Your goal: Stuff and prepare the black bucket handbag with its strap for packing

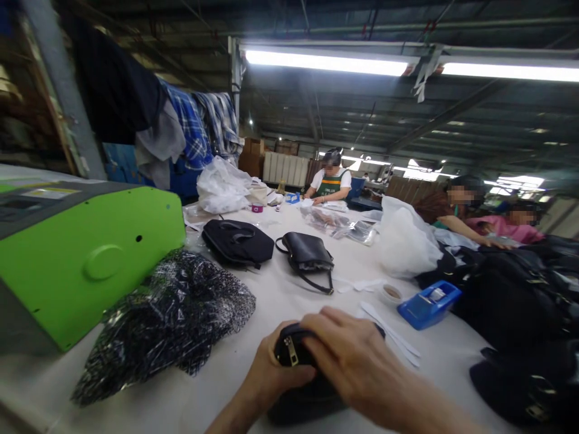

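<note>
A small black bag (pixel 307 398) with a gold-coloured zipper pull stands on the white table at the bottom centre. My left hand (pixel 271 367) grips its left end, thumb across the front below the zipper pull and fingers curled behind. Over the top of the bag lies my right hand (pixel 348 349), its fingers bent and pressed on the upper edge beside the zipper. The hands partly hide the bag's top and right side. Beyond them rest a black leather bag (pixel 308 250) with a strap and a flat black bag (pixel 237 241) with a handle.
Crumpled black patterned plastic (pixel 167 319) lies left, beside a green machine (pixel 90 259). On the right are a blue tape dispenser (pixel 429 304), a small round container (pixel 391 293), white strips (pixel 391 331) and piled black bags (pixel 511 295). Several people work farther back.
</note>
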A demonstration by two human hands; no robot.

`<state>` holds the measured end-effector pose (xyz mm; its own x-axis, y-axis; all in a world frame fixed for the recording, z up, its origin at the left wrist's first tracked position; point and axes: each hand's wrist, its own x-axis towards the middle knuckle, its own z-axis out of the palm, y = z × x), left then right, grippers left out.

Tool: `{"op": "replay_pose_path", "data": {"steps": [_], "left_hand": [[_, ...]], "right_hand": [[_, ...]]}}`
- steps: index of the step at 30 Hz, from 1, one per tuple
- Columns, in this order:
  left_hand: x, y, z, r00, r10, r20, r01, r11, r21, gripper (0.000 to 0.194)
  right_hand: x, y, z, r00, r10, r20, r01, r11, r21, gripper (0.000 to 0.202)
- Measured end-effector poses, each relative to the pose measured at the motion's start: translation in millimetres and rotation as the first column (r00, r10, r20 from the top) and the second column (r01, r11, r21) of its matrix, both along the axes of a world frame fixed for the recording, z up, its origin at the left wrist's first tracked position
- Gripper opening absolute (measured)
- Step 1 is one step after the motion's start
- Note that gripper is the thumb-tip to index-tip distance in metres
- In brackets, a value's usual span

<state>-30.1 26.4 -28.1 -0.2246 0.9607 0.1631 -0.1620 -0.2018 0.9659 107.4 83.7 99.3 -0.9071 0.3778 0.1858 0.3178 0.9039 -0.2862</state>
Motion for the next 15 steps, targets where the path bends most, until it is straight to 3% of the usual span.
{"op": "replay_pose_path", "data": {"steps": [3, 6, 11, 15], "left_hand": [[-0.3, -2.8, 7.4, 0.996, -0.057, 0.071, 0.058, 0.998, -0.017, 0.063], [-3.3, -4.2, 10.6, 0.990, -0.085, 0.111, 0.090, 0.995, -0.036, 0.064], [-17.2, -7.5, 15.3, 0.988, -0.134, 0.071, 0.141, 0.985, -0.098, 0.062], [-27.0, -7.1, 19.7, 0.983, -0.181, 0.012, 0.181, 0.972, -0.149, 0.061]], "right_hand": [[40.5, 48.3, 4.8, 0.986, -0.164, -0.025, 0.152, 0.953, -0.262, 0.030], [72.0, 81.4, -8.7, 0.960, -0.264, 0.096, 0.272, 0.788, -0.553, 0.039], [88.3, 83.8, -30.1, 0.974, -0.225, 0.015, 0.141, 0.556, -0.819, 0.033], [85.9, 79.9, -37.5, 0.972, -0.235, 0.023, 0.117, 0.393, -0.912, 0.033]]}}
